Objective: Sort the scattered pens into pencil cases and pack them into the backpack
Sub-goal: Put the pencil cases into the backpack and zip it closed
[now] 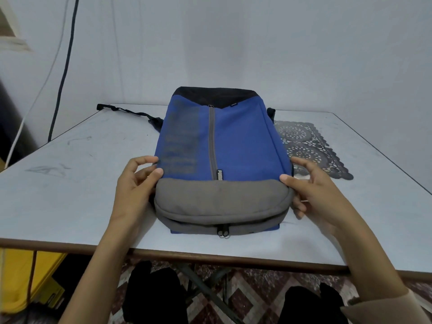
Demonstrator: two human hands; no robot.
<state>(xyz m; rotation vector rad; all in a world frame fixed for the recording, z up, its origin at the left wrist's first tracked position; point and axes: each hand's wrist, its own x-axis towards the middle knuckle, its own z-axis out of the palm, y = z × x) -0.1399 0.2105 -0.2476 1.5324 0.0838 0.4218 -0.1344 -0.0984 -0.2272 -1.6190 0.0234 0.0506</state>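
A blue backpack [238, 146] with a grey lower panel and a black top lies flat on the white table [70, 183], its zips closed and two pullers together at the near end. My left hand [135, 183] touches the backpack's left side, thumb on the grey panel's corner and fingers loosely bent. My right hand [313, 190] rests against the right side, thumb on the grey corner and fingers along the edge. No pens or pencil cases are in view.
A dark lace-pattern mat [311, 148] lies right of the backpack, partly under it. A black strap [126, 111] trails toward the table's far left corner. Cables hang down the wall at left. A yellow box [21, 277] stands on the floor under the table.
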